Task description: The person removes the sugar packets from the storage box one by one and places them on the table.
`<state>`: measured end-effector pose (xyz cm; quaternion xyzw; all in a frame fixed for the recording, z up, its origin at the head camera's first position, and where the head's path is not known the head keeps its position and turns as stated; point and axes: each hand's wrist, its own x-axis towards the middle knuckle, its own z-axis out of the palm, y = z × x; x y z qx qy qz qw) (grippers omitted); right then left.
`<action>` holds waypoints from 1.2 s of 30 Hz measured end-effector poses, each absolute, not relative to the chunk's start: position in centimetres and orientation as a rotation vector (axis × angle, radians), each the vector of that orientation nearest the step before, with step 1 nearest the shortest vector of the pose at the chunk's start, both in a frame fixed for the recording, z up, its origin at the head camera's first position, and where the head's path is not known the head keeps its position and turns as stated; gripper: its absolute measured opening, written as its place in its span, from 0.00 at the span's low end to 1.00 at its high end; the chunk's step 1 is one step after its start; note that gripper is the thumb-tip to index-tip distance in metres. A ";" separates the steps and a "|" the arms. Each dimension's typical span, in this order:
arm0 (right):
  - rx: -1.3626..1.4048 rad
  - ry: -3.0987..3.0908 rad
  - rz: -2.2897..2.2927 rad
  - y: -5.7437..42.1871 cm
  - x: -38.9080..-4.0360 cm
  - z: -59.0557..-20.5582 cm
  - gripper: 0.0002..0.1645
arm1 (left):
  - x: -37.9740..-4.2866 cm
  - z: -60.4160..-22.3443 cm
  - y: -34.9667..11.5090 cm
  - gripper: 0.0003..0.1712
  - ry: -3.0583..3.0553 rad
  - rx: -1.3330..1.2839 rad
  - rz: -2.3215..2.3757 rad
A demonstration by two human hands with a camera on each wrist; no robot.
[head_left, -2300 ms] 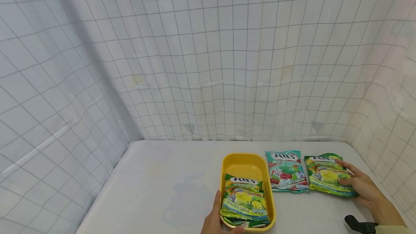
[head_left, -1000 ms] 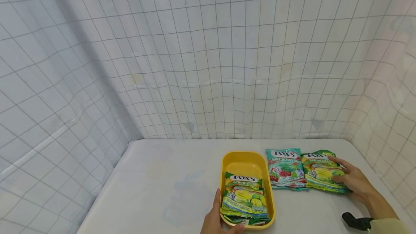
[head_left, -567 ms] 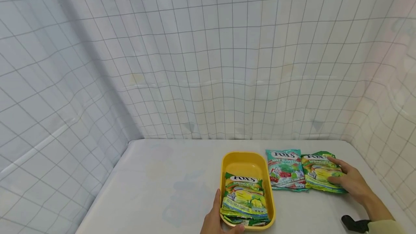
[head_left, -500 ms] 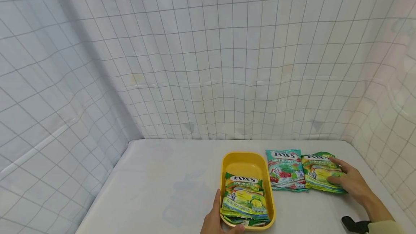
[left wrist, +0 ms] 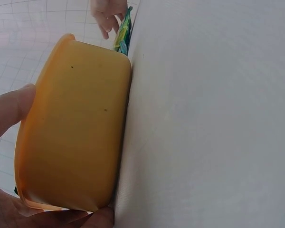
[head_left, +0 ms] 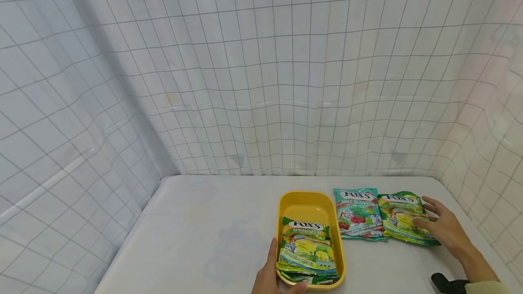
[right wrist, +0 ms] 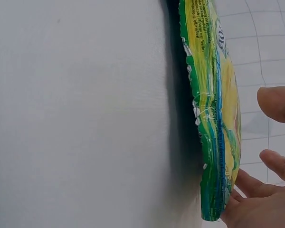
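Note:
In the head view my left hand (head_left: 269, 276) grips the near left corner of a yellow plastic tub (head_left: 304, 210). The left wrist view shows the thumb at the tub's rim and fingers round its corner. Inside the tub, a green-yellow Fox's Spring Tea candy bag (head_left: 306, 248) lies on top of other green packaging, mostly hidden. My right hand (head_left: 447, 230), fingers loosely spread, is at the right edge of another Spring Tea candy bag (head_left: 402, 219). In the right wrist view its thumb is apart from this bag (right wrist: 216, 114), while lower fingers are right at its edge.
A teal Fox's Mint Blossom candy bag (head_left: 359, 214) lies between the tub and the right Spring Tea bag. White gridded sheeting (head_left: 253, 80) encloses the white table (head_left: 196, 230) at the back and sides. A black strap (head_left: 449, 284) is on the right wrist.
The right hand slid the Spring Tea bag left against the Mint Blossom bag. Since then its fingers have loosened and drawn slightly right. The left hand and tub have stayed put.

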<state>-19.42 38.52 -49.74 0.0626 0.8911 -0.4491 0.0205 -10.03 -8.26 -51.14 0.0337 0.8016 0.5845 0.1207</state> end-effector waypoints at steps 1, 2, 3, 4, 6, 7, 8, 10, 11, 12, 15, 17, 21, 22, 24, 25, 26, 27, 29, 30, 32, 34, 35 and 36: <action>0.179 2.778 -1.381 38.5 -19.4 -49.7 0.61 | -10.0 -51.1 -8.2 0.70 2.339 0.097 1.710; 0.161 2.791 -1.368 38.5 -19.3 -49.6 0.61 | -10.0 -51.1 -8.2 0.70 2.338 0.096 1.711; 0.142 2.805 -1.354 38.5 -19.3 -49.6 0.61 | -10.0 -51.1 -8.2 0.70 2.336 0.095 1.715; 0.122 2.817 -1.339 38.5 -19.2 -49.5 0.61 | -10.0 -51.2 -8.2 0.70 2.335 0.094 1.717; 0.091 2.841 -1.317 38.5 -19.1 -49.4 0.60 | -10.0 -51.2 -8.2 0.70 2.333 0.096 1.721; 0.082 2.851 -1.308 38.4 -19.1 -49.4 0.60 | -10.0 -51.2 -8.2 0.70 2.333 0.097 1.721; 0.078 2.854 -1.305 38.4 -19.0 -49.3 0.60 | -10.0 -51.2 -8.3 0.70 2.336 0.097 1.717; 0.076 2.854 -1.313 38.3 -18.8 -49.1 0.60 | -10.0 -51.3 -8.3 0.70 2.339 0.098 1.712; 0.079 2.855 -1.317 38.2 -18.7 -49.0 0.60 | -10.0 -51.3 -8.3 0.70 2.340 0.098 1.710; 0.082 2.852 -1.324 38.1 -18.7 -48.9 0.60 | -10.0 -51.3 -8.4 0.70 2.340 0.098 1.709; 0.085 2.850 -1.346 37.7 -18.5 -48.4 0.60 | -10.1 -51.3 -8.4 0.70 2.345 0.099 1.702; 0.079 2.854 -1.354 37.4 -18.5 -48.1 0.60 | -10.1 -51.4 -8.5 0.70 2.345 0.099 1.700; 0.057 2.848 -1.377 36.8 -18.3 -47.6 0.59 | -10.1 -51.3 -8.4 0.71 2.348 0.098 1.696; 0.044 2.849 -1.383 36.6 -18.3 -47.5 0.58 | -10.1 -51.3 -8.4 0.71 2.348 0.097 1.696; 0.017 2.853 -1.403 36.3 -18.2 -47.3 0.58 | -10.1 -51.3 -8.4 0.71 2.353 0.097 1.694; 0.000 2.856 -1.415 36.1 -18.1 -47.2 0.57 | -10.1 -51.2 -8.4 0.71 2.356 0.097 1.692; -0.020 2.862 -1.429 36.0 -18.1 -47.0 0.56 | -10.0 -51.2 -8.4 0.71 2.360 0.095 1.689; -0.038 2.870 -1.440 35.9 -18.1 -46.9 0.56 | -10.0 -51.2 -8.4 0.71 2.366 0.093 1.686; -0.065 2.881 -1.458 35.7 -18.0 -46.7 0.55 | -10.0 -51.2 -8.4 0.71 2.371 0.091 1.683; -0.081 2.881 -1.465 35.6 -18.0 -46.6 0.54 | -10.0 -51.2 -8.3 0.71 2.373 0.089 1.682; -0.103 2.885 -1.479 35.4 -18.0 -46.3 0.53 | -10.0 -51.2 -8.3 0.71 2.374 0.088 1.681; -0.123 2.878 -1.497 35.1 -17.9 -46.0 0.53 | -10.0 -51.1 -8.3 0.71 2.372 0.090 1.683; -0.137 2.877 -1.510 35.0 -17.9 -45.9 0.52 | -10.0 -51.1 -8.3 0.71 2.370 0.091 1.685; -0.152 2.875 -1.522 34.8 -17.9 -45.7 0.52 | -10.0 -51.1 -8.2 0.70 2.367 0.092 1.687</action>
